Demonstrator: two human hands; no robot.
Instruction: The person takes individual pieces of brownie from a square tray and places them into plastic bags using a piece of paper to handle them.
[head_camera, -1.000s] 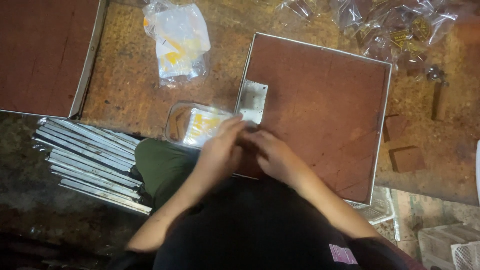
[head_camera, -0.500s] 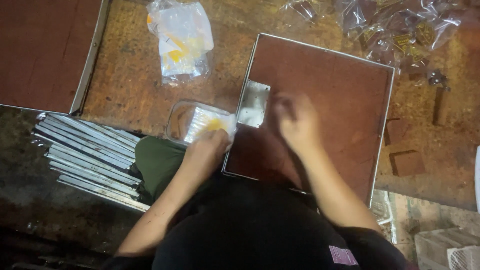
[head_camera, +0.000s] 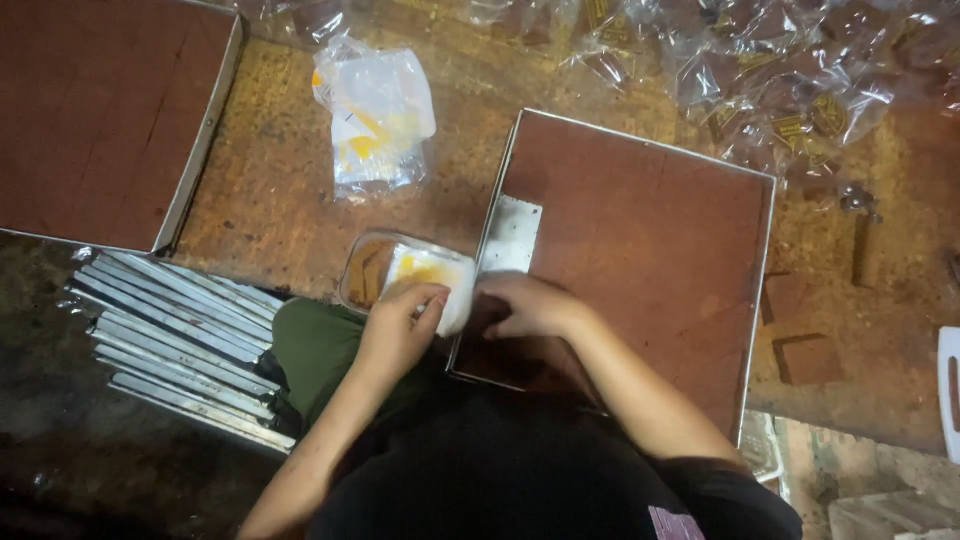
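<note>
Left hand (head_camera: 395, 335) fingers are pinched on a clear wrapper (head_camera: 432, 283) with a yellow print, at the tray's (head_camera: 640, 230) near-left corner. Right hand (head_camera: 530, 308) is curled on the tray's brown slab; what it holds cannot be told. Wrapper mouth is best held wide, cut pieces lifted flat. Filled packets (head_camera: 780, 90) are piled far on the table (head_camera: 270, 210).

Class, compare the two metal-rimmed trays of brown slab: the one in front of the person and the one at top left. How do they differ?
The front metal-rimmed tray has a bare metal patch at one corner; the top-left metal-rimmed tray looks full. The right hand rests on the front tray; no hand touches the top-left one. Both hold flat brown slab.
</note>
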